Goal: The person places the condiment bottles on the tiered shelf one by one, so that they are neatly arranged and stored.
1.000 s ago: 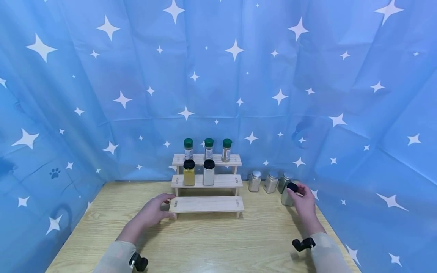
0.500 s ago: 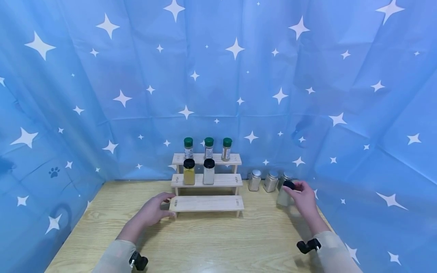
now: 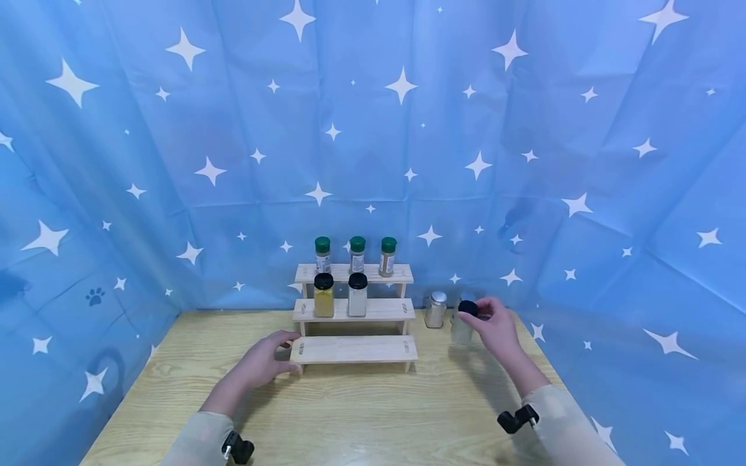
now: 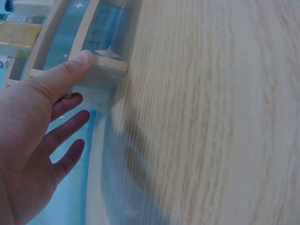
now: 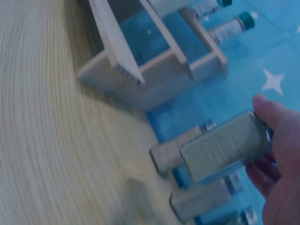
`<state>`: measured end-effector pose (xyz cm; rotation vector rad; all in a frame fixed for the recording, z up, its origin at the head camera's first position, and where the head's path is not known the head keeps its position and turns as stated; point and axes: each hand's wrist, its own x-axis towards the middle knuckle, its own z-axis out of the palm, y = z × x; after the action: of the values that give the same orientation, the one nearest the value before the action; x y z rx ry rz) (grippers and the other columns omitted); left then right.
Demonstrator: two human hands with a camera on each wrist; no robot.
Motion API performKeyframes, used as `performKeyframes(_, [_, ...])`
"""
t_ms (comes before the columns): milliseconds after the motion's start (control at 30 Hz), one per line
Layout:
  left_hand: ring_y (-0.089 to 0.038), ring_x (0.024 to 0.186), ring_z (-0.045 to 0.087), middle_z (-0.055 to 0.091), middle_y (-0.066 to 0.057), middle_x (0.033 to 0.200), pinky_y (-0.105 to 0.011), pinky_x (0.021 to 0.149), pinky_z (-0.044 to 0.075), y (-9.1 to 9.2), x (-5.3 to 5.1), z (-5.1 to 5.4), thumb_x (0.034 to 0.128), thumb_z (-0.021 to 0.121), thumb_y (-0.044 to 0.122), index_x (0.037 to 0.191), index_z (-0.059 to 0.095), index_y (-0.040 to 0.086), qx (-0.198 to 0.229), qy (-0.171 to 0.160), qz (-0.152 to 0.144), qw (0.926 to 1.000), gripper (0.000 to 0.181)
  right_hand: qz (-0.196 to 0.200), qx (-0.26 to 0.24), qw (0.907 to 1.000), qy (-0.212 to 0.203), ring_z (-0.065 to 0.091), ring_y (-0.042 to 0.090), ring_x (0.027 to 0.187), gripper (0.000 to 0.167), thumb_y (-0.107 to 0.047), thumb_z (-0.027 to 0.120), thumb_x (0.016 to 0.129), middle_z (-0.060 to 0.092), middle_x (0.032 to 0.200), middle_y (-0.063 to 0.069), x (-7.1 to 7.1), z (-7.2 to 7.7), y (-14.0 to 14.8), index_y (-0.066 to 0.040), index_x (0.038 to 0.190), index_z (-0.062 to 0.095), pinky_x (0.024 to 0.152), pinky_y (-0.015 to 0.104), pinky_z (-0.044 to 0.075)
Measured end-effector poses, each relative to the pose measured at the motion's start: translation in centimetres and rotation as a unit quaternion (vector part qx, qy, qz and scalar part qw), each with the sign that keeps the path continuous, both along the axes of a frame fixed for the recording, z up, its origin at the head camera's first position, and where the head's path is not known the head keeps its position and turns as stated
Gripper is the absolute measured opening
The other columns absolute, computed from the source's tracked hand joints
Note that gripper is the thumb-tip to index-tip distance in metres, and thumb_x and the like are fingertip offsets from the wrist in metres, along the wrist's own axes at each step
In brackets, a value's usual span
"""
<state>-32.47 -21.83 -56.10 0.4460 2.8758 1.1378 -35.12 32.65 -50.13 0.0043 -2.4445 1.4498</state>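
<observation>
our right grip [image 3: 495,327] pinching a pale black-capped jar [image 5: 222,147] above the bench [image 3: 373,411], our left grip [image 3: 262,360] holding the wooden rack [image 3: 354,349] at its lower left end

Cool, even, bluish light fills the head view, with faint glare on the worktop [image 3: 350,414] at bottom centre. The left-wrist view shows a soft shadow at lower centre; blur softens the right-wrist view, smearing print on the jar [image 5: 225,147].
</observation>
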Motion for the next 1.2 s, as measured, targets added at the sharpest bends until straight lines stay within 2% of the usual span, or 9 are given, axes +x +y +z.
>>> performKeyframes(233, [-0.035,0.133,0.064,0.064,-0.011,0.153,-0.061,0.111,0.053,0.1,0.1,0.1,0.0911,0.094,0.027,0.154,0.064,0.014,0.002,-0.001,0.003,1.0000,0.071,0.032,-0.025,0.9990,0.017,0.070,0.034,0.112,0.054,-0.028,0.092,0.096,0.067,0.125,0.024,-0.1,1.5,-2.5,0.003,0.126,0.060,0.082,0.020,0.061])
performKeyframes(467, [-0.036,0.133,0.064,0.063,-0.012,0.154,-0.061,0.111,0.054,0.1,0.1,0.1,0.0909,0.094,0.028,0.155,0.064,0.014,0.002,0.001,-0.002,1.0000,0.072,0.038,-0.029,0.9987,0.014,0.071,0.036,0.111,0.053,-0.031,0.093,0.094,0.067,0.124,0.021,-0.6,2.4,-4.3,-0.002,0.125,0.061,0.079,0.028,0.065])
performKeyframes(633, [-0.036,0.134,0.064,0.062,-0.012,0.155,-0.061,0.111,0.054,0.1,0.1,0.0,0.0914,0.094,0.029,0.156,0.063,0.013,0.001,-0.001,-0.003,1.0000,0.073,0.042,-0.014,0.9989,0.017,0.071,0.035,0.111,0.053,-0.034,0.092,0.095,0.068,0.124,0.019,-1.0,3.2,-5.5,-0.004,0.126,0.062,0.082,0.028,0.063])
performKeyframes(900, [-0.035,0.134,0.064,0.063,-0.011,0.154,-0.061,0.112,0.054,0.0,-0.1,0.1,0.0911,0.094,0.029,0.155,0.063,0.014,0.000,0.004,-0.001,1.0000,0.073,0.057,-0.028,0.9975,0.030,0.071,0.035,0.112,0.048,-0.028,0.092,0.095,0.068,0.124,0.019,-1.8,4.4,-8.0,-0.004,0.124,0.062,0.093,0.037,0.062])
performKeyframes(1200, [-0.036,0.134,0.064,0.062,-0.012,0.155,-0.061,0.113,0.053,-0.1,-0.1,0.1,0.0912,0.094,0.029,0.156,0.062,0.012,0.000,0.005,-0.012,0.9999,0.074,0.088,-0.047,0.9944,0.034,0.072,0.037,0.112,0.044,-0.024,0.091,0.096,0.068,0.123,0.019,-2.5,5.3,-10.9,-0.005,0.122,0.062,0.084,0.034,0.065])
